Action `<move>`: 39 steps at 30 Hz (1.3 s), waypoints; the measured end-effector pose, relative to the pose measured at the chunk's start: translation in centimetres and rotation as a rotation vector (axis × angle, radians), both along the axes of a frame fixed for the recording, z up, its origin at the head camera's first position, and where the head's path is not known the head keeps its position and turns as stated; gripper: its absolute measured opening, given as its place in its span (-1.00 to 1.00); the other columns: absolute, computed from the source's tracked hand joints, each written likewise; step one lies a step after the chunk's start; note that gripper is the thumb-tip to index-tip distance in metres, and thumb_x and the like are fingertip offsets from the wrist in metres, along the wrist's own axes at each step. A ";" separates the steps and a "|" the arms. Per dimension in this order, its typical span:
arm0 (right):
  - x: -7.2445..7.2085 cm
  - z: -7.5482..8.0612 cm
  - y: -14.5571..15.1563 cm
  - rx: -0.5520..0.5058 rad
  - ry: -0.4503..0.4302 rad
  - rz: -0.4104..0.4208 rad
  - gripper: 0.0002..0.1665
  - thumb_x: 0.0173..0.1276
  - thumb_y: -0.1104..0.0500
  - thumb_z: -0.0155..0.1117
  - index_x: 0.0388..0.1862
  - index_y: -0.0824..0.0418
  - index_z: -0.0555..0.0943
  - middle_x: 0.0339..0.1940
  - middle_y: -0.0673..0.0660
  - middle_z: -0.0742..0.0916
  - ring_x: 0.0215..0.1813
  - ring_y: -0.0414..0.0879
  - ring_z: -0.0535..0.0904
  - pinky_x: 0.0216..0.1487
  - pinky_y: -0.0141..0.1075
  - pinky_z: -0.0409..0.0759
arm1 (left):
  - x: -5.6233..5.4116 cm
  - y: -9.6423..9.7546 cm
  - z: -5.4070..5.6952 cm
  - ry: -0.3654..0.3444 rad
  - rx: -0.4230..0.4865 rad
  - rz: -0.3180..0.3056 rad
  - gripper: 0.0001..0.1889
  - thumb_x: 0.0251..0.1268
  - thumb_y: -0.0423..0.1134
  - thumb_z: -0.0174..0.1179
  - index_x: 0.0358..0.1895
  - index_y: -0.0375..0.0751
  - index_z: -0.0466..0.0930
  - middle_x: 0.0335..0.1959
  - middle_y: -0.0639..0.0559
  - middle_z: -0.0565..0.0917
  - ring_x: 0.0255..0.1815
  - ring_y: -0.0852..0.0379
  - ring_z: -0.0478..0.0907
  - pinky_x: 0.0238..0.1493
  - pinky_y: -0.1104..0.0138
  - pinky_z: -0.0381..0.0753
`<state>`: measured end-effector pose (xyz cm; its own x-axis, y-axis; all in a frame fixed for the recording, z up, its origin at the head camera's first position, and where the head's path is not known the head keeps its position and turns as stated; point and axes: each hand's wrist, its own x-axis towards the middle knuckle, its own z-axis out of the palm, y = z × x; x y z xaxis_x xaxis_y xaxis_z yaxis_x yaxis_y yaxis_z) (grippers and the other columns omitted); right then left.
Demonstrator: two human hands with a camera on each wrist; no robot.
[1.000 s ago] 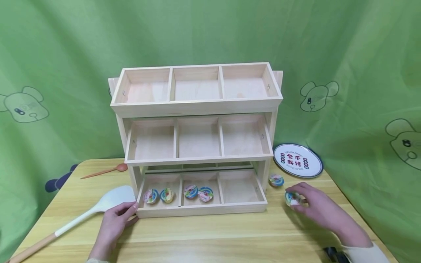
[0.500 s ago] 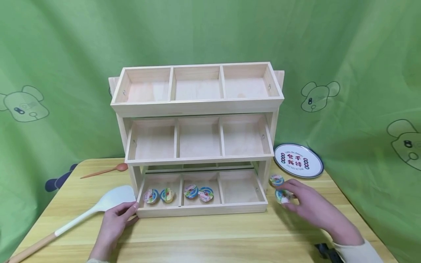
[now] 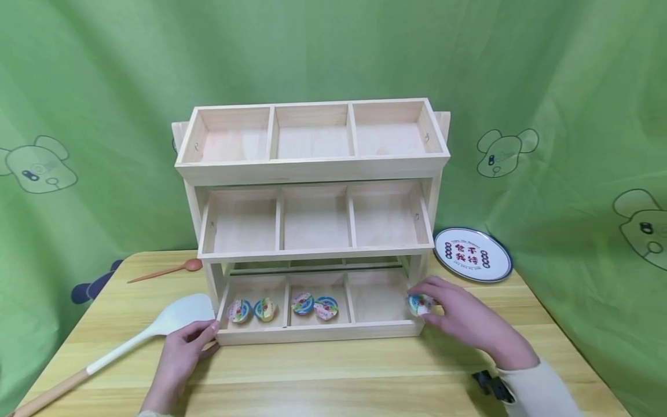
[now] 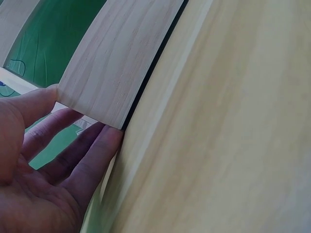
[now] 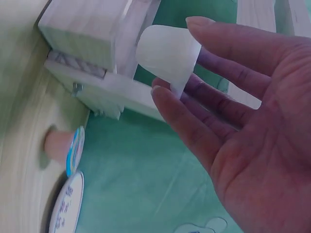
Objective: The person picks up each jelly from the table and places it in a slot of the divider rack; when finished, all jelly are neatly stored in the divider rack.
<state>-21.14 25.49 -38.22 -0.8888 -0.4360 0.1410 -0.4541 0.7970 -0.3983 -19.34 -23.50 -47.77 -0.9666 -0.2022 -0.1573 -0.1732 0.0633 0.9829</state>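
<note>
A three-tier wooden shelf (image 3: 312,168) stands on the table, its bottom tray (image 3: 323,333) pulled forward. Two jelly cups (image 3: 252,310) lie in the tray's left compartment and two more jelly cups (image 3: 314,305) in the middle one. My right hand (image 3: 424,301) pinches a small jelly cup (image 3: 418,304) at the tray's right wall, beside the bare right compartment. The right wrist view shows the translucent cup (image 5: 163,53) between my fingertips (image 5: 170,94). My left hand (image 3: 205,333) holds the tray's front left corner (image 4: 121,58), thumb on one side and fingers on the other.
A white spatula (image 3: 156,330) lies left of the tray, a wooden spoon (image 3: 167,270) behind it. A round printed plate (image 3: 471,255) leans at the back right. One loose jelly cup (image 5: 63,145) sits on the table near the plate (image 5: 65,206). Green cloth hangs behind.
My right hand has carried the jelly cup leftward from the table's right side to the bottom tray's right wall. The left hand has stayed on the tray corner.
</note>
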 end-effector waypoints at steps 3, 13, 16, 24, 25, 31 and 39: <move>-0.4 0.0 -0.7 -0.002 0.000 0.012 -0.50 0.16 0.28 0.45 0.11 0.25 0.60 0.07 0.16 0.63 0.06 0.11 0.57 0.13 0.10 0.63 | 0.0 0.0 0.0 0.000 -0.004 -0.001 -0.62 0.40 -0.31 0.22 0.11 -0.57 0.52 0.07 -0.27 0.56 -0.08 0.21 0.59 0.00 0.26 0.72; -1.7 -0.6 -2.3 -0.037 -0.046 0.000 -0.47 0.17 0.21 0.46 0.14 0.23 0.60 0.09 0.16 0.63 0.03 0.13 0.54 0.05 0.13 0.64 | -0.1 -0.1 0.0 0.005 -0.001 -0.005 -0.62 0.40 -0.30 0.23 0.12 -0.56 0.53 0.08 -0.26 0.56 -0.07 0.18 0.60 0.01 0.26 0.71; -2.1 -0.9 -2.6 -0.042 -0.058 0.001 -0.47 0.17 0.22 0.47 0.14 0.24 0.59 0.10 0.16 0.63 0.02 0.10 0.56 0.05 0.09 0.65 | -0.1 0.0 0.1 0.009 0.000 -0.007 -0.62 0.39 -0.31 0.23 0.11 -0.56 0.53 0.07 -0.25 0.56 -0.07 0.17 0.60 0.01 0.26 0.72; -2.8 -1.5 -3.8 -0.015 -0.046 0.021 -0.47 0.16 0.22 0.48 0.14 0.24 0.60 0.11 0.20 0.63 0.00 0.08 0.58 0.02 0.03 0.69 | -0.1 -0.1 0.0 -0.003 -0.007 -0.001 -0.62 0.40 -0.30 0.23 0.11 -0.56 0.53 0.08 -0.26 0.56 -0.07 0.18 0.59 0.00 0.27 0.72; -2.9 -1.6 -4.0 -0.010 -0.042 0.030 -0.47 0.16 0.23 0.49 0.14 0.24 0.60 0.12 0.21 0.63 0.02 0.10 0.58 0.03 0.03 0.69 | 0.0 -0.1 0.0 -0.004 -0.008 -0.003 -0.61 0.40 -0.29 0.23 0.12 -0.56 0.53 0.09 -0.27 0.56 -0.07 0.19 0.58 0.00 0.27 0.72; -3.5 -2.1 -5.3 0.015 -0.038 0.055 -0.46 0.17 0.22 0.48 0.16 0.24 0.60 0.16 0.23 0.62 0.11 0.15 0.54 0.14 0.08 0.62 | 0.0 -0.1 -0.1 0.000 -0.008 -0.001 -0.62 0.39 -0.30 0.23 0.11 -0.56 0.52 0.08 -0.27 0.56 -0.11 0.24 0.60 0.00 0.27 0.72; -4.6 -3.1 -6.6 0.031 -0.044 0.042 -0.48 0.16 0.23 0.48 0.14 0.23 0.62 0.13 0.19 0.64 0.08 0.13 0.57 0.12 0.07 0.63 | -0.1 -0.1 -0.1 0.009 -0.003 -0.002 -0.61 0.38 -0.29 0.24 0.10 -0.57 0.53 0.06 -0.27 0.56 -0.12 0.25 0.60 -0.01 0.27 0.72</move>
